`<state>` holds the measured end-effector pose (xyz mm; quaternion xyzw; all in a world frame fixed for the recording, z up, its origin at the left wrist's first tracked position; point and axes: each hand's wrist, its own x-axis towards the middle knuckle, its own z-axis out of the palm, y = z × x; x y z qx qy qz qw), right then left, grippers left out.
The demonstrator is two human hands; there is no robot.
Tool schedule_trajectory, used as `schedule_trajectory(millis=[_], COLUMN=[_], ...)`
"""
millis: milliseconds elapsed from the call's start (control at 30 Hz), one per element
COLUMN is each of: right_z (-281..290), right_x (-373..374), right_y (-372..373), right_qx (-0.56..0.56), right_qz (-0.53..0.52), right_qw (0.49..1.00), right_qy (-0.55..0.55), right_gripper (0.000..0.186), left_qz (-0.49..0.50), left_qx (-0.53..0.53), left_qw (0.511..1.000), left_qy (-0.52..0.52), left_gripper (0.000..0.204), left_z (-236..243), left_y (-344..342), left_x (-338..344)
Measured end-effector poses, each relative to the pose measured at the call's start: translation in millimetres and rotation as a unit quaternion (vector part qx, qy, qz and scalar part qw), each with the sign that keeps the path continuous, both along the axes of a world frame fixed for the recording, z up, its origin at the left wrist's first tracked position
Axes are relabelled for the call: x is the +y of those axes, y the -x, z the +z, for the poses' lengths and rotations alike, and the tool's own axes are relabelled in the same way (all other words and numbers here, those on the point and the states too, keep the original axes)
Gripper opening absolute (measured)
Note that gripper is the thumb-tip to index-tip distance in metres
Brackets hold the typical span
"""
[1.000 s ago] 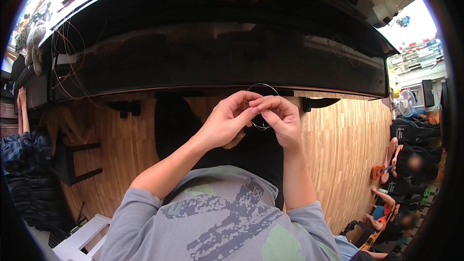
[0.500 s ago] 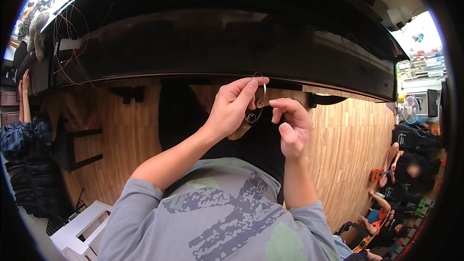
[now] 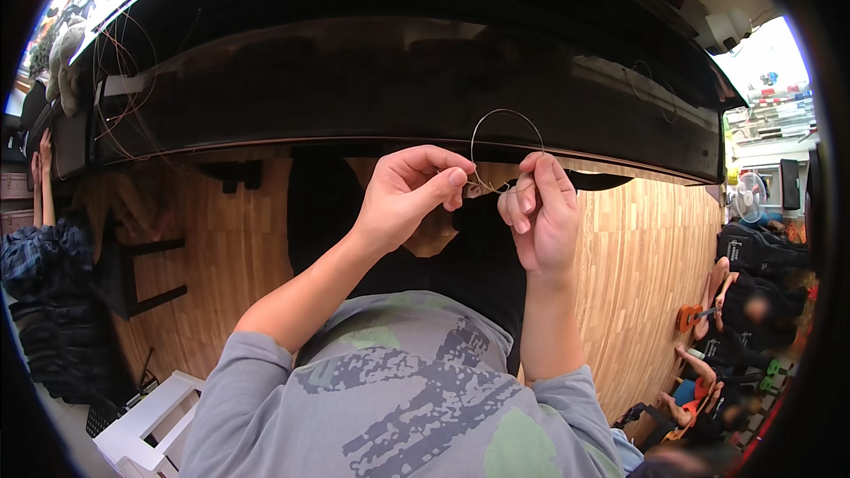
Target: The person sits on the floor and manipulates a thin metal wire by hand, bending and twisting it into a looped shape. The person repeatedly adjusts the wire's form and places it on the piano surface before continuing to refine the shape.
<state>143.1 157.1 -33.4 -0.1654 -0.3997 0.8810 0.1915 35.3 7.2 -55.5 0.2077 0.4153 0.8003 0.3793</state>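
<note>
The wire loop arches between both hands, before the glossy black cabinet; the left hand pinches one side between thumb and forefinger, the right hand's fingertips clamp the other.

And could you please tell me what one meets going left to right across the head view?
Grey plush toy, loose thin strings, left hand, wire loop, right hand, small orange guitar, fan.

My fingers hold smooth, shiny metal wire, with a glossy, reflective cabinet on the far side, wood-grained flooring at right, and my matt cloth shirt near.
</note>
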Motion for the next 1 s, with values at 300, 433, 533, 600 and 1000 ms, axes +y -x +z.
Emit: schedule_trajectory(millis=[300, 433, 533, 600, 1000], right_z=[2.8, -0.6, -1.8, -2.1, -3.0], right_x=[-4.2, -8.3, -8.6, -9.1, -10.1], right_y=[-0.2, -0.1, -0.4, -0.8, -0.4], right_qx=[-0.036, -0.048, -0.051, -0.057, -0.054], right_qz=[-0.086, -0.095, -0.084, -0.08, -0.171], right_qw=[0.987, 0.972, 0.969, 0.969, 0.924], right_qy=[-0.133, -0.211, -0.225, -0.227, -0.336], right_gripper=[0.025, 0.028, 0.03, 0.03, 0.014], left_qz=[0.085, 0.09, 0.084, 0.076, 0.037], left_qx=[0.101, 0.094, 0.084, 0.072, 0.014], left_qw=[0.988, 0.989, 0.99, 0.993, 0.997], left_qy=[0.075, 0.075, 0.072, 0.062, 0.069], left_gripper=[0.009, 0.011, 0.011, 0.011, 0.016], left_z=[2.3, 4.1, 6.7, 6.2, 11.8], left_y=[0.7, 2.0, 1.5, 0.9, -5.5], left_x=[-6.6, -6.2, -4.9, -4.3, 5.6])
